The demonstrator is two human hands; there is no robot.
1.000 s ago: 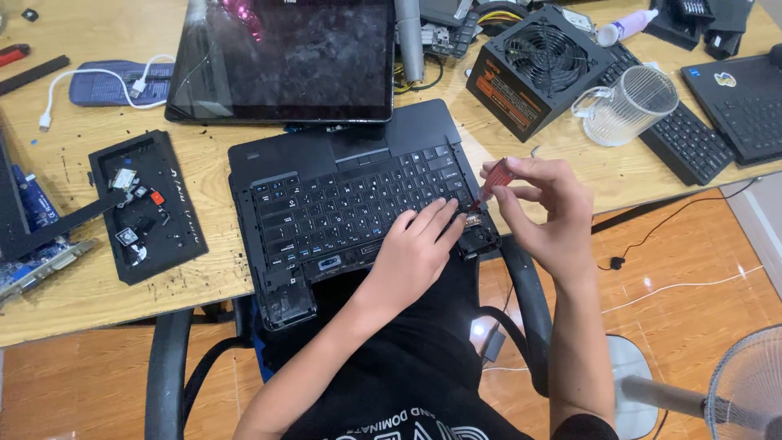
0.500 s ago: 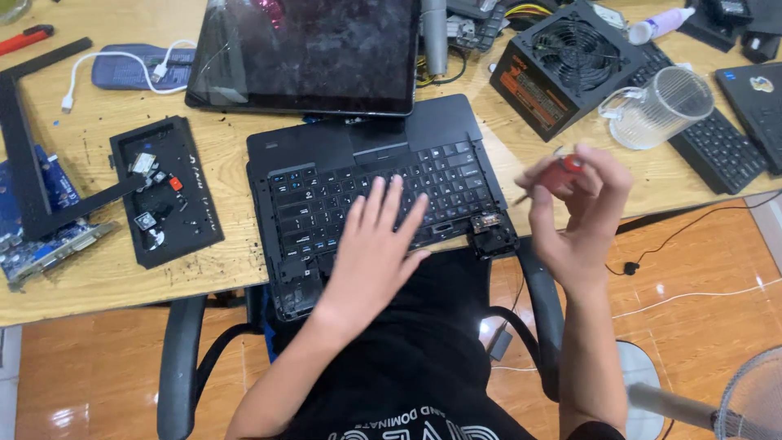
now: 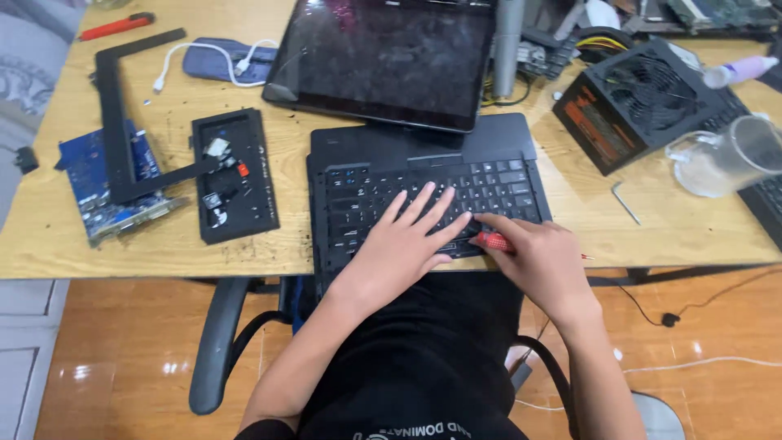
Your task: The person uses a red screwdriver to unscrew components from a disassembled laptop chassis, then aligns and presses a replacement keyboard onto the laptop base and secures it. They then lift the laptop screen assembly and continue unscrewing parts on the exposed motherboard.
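The right hand was closed around a red-handled screwdriver, its handle showing between thumb and fingers and its thin shaft poking out past the hand toward the table edge. The left hand held nothing; it lay flat and open, fingers spread, pressing on the keys of the laptop. The two hands nearly met at the lower right of the keyboard. The laptop sat at the near edge of the wooden table, partly over the person's lap, with its dark screen folded back flat on the table behind it.

Left of the laptop lay a black tray-like cover, serving as a container: in it were several small loose parts, white, grey and one red. Touching it was a black L-shaped frame, which lay over a blue circuit board. Farther back were a grey pouch with a white cable across it, and a red pen-like tool.

To the right stood a black power supply with a fan grille on top. Beside it a clear glass mug lay tipped on its side; whether it held anything could not be told. A small metal hex key lay between the laptop and the mug.
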